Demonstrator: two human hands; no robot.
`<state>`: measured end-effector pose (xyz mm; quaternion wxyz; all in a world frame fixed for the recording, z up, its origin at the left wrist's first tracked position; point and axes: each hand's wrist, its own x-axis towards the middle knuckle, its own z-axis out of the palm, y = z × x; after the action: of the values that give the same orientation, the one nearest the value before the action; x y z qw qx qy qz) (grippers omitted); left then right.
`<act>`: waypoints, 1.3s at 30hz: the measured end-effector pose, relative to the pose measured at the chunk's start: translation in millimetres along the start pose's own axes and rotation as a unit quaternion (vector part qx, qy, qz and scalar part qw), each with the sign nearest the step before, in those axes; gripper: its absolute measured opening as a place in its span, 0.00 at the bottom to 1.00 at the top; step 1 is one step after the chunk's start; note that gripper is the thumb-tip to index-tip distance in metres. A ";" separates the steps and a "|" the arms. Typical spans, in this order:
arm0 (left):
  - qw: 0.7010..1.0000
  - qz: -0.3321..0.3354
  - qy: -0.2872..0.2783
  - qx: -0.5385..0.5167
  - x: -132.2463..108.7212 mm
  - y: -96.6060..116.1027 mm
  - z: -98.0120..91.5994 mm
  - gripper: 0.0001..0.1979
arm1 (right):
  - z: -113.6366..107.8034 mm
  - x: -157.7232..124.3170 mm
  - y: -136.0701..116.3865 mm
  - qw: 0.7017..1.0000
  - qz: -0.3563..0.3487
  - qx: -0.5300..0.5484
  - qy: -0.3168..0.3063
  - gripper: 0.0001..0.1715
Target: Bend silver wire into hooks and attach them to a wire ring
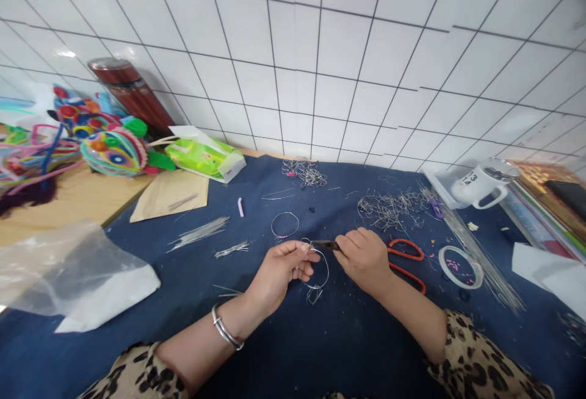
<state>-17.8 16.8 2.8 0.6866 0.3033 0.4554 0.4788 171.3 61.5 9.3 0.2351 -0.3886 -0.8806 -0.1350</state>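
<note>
Left hand [284, 268] pinches a thin wire loop [327, 266] just above the blue-clothed desk [293, 338], while the right hand [364, 255] grips dark pliers [326, 244] at the loop's top. The loop appears half-formed, its tail kinked and loose. Beyond lie a closed beaded ring [284, 225], straight wire bundles [196, 232] and a tangled wire heap [389, 208]

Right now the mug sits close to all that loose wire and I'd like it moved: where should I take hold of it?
Probably by the handle, from the near side: its loop juts toward you off the white mug, open and unobstructed, while loose wire lies to the mug's left.
</note>
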 end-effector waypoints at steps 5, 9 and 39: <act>0.999 0.025 0.006 0.019 0.8 -1.4 0.0 0.12 | -0.2 1.1 -3.4 0.998 0.045 0.037 -0.019 0.10; 0.998 0.034 0.010 0.051 1.0 -2.1 -0.1 0.12 | 0.5 1.3 -4.1 0.995 0.065 0.065 -0.028 0.10; 0.980 0.075 0.033 0.184 4.4 5.0 0.6 0.12 | -11.0 4.1 -1.1 0.996 -0.031 -0.010 -0.088 0.07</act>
<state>-18.6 22.7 5.8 0.5663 0.4417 0.5339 0.4463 171.5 58.7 20.7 0.1482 -0.3738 -0.9082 -0.1163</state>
